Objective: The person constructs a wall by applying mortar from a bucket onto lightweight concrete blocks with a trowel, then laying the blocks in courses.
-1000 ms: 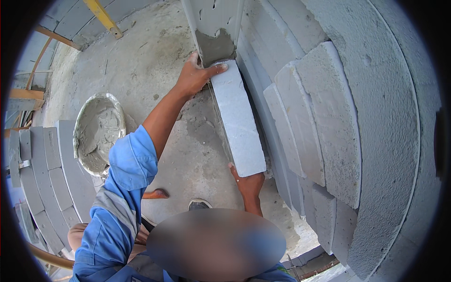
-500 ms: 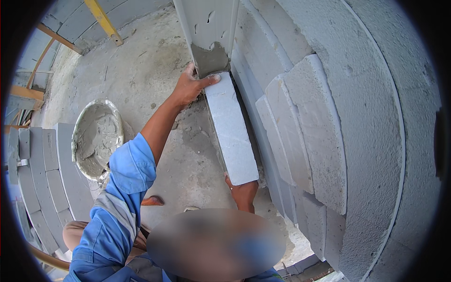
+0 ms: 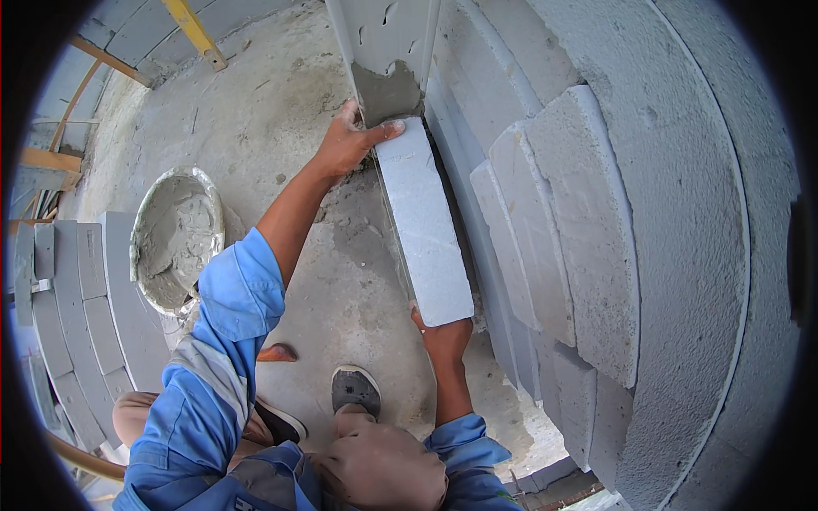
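Note:
A long pale grey block (image 3: 423, 220) lies lengthwise before me, its far end at the foot of an upright pale post (image 3: 388, 34) smeared with wet mortar (image 3: 385, 89). Gripping that far end is my left hand (image 3: 348, 140), its thumb over the top corner and fingers at the side. My right hand (image 3: 439, 336) holds the near end from below, partly hidden by the block. A thin line runs along the block's left side. Left of my arm sits a bucket (image 3: 175, 238) of grey mortar.
Stacked grey blocks (image 3: 81, 311) stand at the left. A block wall (image 3: 682, 255) with protruding pieces (image 3: 588, 221) rises close on the right. Yellow (image 3: 196, 38) and wooden braces (image 3: 51, 159) lean at the upper left. My feet (image 3: 354, 392) rest on the concrete floor (image 3: 247, 128).
The whole view has shifted slightly, first one way, then partly back. Both hands remain on the block, with no clear movement of it relative to the post.

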A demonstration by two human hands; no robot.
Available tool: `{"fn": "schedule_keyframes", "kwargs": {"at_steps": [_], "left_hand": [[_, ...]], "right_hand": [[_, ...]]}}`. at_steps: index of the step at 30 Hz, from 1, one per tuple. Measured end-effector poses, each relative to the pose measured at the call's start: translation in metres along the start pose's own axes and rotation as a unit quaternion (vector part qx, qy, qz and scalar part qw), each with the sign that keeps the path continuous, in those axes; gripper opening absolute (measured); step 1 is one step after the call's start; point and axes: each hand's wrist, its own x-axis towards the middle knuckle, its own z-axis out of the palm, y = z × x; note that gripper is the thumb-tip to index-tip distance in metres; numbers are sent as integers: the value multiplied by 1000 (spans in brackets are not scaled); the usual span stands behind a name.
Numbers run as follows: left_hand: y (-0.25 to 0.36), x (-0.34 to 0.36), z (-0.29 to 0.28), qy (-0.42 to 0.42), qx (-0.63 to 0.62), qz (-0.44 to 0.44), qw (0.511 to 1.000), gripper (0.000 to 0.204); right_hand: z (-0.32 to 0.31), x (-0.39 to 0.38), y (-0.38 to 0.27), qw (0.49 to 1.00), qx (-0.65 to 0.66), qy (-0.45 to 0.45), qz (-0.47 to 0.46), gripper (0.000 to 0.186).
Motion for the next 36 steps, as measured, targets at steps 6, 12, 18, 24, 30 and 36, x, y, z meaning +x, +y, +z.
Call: {"fn": "schedule_keyframes", "kwargs": {"at_steps": [6,12,18,24,30,36], "left_hand": [[-10,9,0,-5,13,-32,999,88],[-19,17,-4,8,47,2,999,114],[-12,8,7,3,33,-10,999,119],[-20,13,-2,14,55,21,998,94],[-13,8,-5,-3,30,45,999,73],[-18,5,0,4,-16,83,996,73]], "right_hand": [[-9,0,-13,999,15,22,-18,62],[-23,6,-46,999,33,11,14,56],[-29,-3,-17,999,29,14,-6,59],[-26,-8,18,999,27,17,-34,52],[-26,5,7,999,1,-27,19,50],[-26,6,17,997,-55,25,-40,55]]}}
